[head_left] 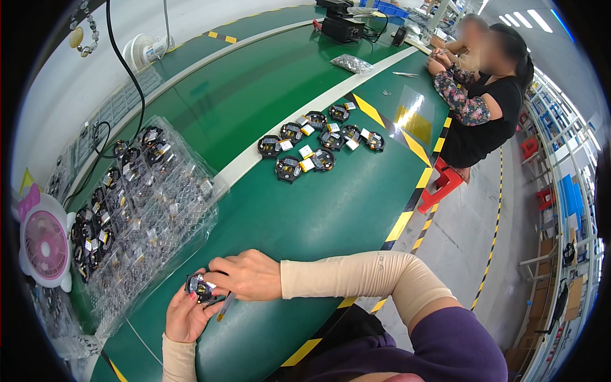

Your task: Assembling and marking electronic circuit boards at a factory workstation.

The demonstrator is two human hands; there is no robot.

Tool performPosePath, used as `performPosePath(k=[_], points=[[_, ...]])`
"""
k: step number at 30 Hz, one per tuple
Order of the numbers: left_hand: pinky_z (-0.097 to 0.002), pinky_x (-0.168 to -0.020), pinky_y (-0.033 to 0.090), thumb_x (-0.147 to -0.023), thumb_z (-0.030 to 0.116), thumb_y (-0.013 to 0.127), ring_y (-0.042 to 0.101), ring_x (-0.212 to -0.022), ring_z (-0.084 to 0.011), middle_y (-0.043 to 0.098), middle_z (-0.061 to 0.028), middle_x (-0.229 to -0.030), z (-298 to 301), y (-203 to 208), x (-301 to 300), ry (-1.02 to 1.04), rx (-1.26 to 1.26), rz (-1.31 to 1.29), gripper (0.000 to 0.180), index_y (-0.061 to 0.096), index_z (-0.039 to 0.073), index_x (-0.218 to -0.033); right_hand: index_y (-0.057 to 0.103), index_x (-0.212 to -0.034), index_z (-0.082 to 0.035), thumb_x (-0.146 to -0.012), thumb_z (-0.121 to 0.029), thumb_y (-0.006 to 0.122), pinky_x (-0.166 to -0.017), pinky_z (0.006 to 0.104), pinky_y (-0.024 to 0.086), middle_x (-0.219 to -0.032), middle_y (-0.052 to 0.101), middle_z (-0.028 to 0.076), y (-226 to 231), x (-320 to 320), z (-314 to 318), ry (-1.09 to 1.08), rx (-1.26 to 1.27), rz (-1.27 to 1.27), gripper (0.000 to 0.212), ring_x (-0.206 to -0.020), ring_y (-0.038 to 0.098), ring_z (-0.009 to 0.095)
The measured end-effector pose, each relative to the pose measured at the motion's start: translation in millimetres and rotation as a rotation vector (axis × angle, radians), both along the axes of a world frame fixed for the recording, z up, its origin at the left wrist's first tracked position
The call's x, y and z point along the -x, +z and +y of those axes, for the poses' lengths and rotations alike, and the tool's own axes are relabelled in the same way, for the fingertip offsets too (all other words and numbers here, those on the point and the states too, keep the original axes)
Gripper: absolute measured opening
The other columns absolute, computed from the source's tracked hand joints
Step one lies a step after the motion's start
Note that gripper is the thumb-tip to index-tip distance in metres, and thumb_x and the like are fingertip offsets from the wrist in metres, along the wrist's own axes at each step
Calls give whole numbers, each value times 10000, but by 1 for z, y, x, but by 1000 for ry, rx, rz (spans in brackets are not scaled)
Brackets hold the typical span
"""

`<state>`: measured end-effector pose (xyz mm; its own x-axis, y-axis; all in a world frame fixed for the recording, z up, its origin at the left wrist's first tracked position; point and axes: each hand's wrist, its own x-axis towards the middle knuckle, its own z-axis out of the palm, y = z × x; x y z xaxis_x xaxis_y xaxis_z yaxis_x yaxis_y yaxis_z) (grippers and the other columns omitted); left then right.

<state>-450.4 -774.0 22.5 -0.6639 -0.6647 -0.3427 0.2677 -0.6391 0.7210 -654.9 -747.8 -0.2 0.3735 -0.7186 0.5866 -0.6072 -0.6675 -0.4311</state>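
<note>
Between the fingertips of my left hand [186,318] sits a small round black electronic housing [198,288], with circuitry showing inside. Over it from the right reaches my right hand [249,275], its bent fingers pressed to the housing's edge. A slim tool [225,307] with a yellow-brown end slants down from under my right palm; its upper part and exact kind are hidden. Further up the green table lies a group of similar black housings [288,169], several with a silvery-white battery [307,164] beside or on them.
Stacked clear plastic trays [153,210] with more housings stand at the left, beside a pink-and-white fan [46,239]. A white strip [245,162] divides the table. Beyond are a bag of small parts [351,63], tweezers [405,74] and two people seated at the right edge.
</note>
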Motion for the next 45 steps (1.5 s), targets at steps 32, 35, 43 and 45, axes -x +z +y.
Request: performPosePath(k=[32, 35, 43, 45], points=[[-281, -698, 510, -901, 137, 523, 569, -747, -121, 567, -52, -959, -5, 2, 29, 11, 244, -106, 385, 410, 13, -1249, 610, -853, -62, -738, -71, 672, -453, 302, 452, -745, 597, 54, 10, 8, -10, -99, 65, -45, 131, -569, 583, 203], [-299, -722, 531, -914, 89, 465, 594, -771, -146, 565, -84, -997, -7, -15, 23, 25, 267, -18, 283, 465, -12, -1178, 577, -890, -9, -785, -14, 645, -441, 230, 433, -742, 591, 69, 15, 4, -12, -49, 36, -190, 125, -513, 574, 121], [-309, -780, 529, -900, 74, 443, 601, -910, -180, 556, -110, -1073, -2, -4, 21, -25, 299, -107, 343, 399, -13, -1229, 587, -955, -16, -807, 12, 616, -438, 177, 345, -693, 549, 1, 6, -3, -4, -112, -225, -411, 154, -513, 453, 18], [-319, -776, 534, -900, 81, 436, 609, -904, -197, 562, -120, -1072, -4, -3, 19, -38, 235, -50, 337, 403, -13, -1222, 588, -975, -10, -830, -19, 596, -448, 168, 329, -691, 540, -11, 9, -3, -6, -136, -249, -393, 145, -521, 424, 11]])
